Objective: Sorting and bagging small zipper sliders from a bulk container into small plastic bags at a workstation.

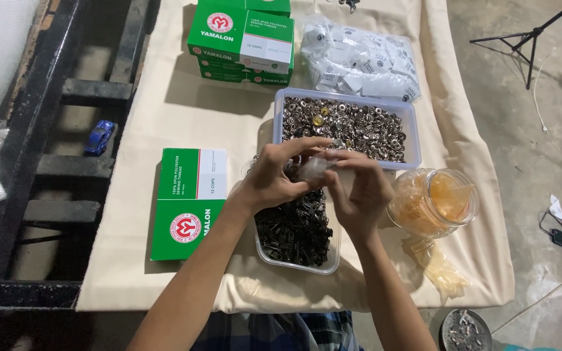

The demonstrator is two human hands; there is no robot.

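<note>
My left hand [276, 177] and my right hand [361, 192] meet above a clear plastic tub of small dark metal parts [297, 237]. Both pinch a small clear plastic bag [313, 168] between the fingertips. Just behind the hands stands a second clear tub [413, 140] filled with round silvery metal buttons, a few of them gold. What the little bag holds is too blurred to make out.
A green and white box [188, 203] lies left of the hands; more such boxes [242, 40] are stacked at the back. A bag of white packets [362, 62] sits behind the button tub. A clear jar of yellowish bags [434, 203] stands to the right. Cream cloth [164, 123] covers the table.
</note>
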